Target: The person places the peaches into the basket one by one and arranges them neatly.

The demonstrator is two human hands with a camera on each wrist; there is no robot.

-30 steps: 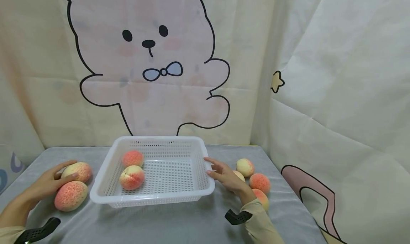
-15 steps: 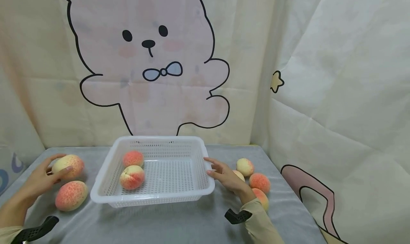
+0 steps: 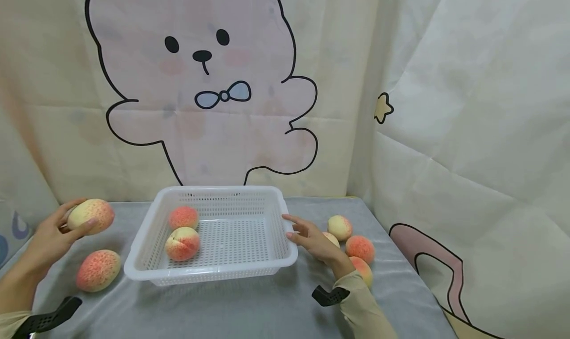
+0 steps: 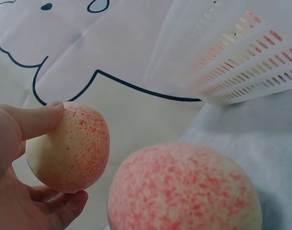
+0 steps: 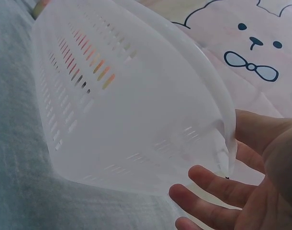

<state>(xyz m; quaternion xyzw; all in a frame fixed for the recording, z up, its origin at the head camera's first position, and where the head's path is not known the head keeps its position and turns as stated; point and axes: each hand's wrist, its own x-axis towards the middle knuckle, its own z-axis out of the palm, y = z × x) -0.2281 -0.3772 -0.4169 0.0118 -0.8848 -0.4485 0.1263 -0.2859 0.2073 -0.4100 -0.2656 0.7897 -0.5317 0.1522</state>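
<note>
Left hand (image 3: 49,240) is gripping speckled oval peach (image 3: 99,214) near table's (image 3: 231,307) far-left corner | right hand (image 3: 315,244) is touching perforated plastic basket (image 3: 211,270); grip: cannot tell

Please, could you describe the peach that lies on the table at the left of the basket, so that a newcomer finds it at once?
Find the white basket on the grey cloth. Left of it lies a peach speckled red over pale yellow. Only this one rests on the cloth there; its neighbour peach is held in the left hand.
</note>
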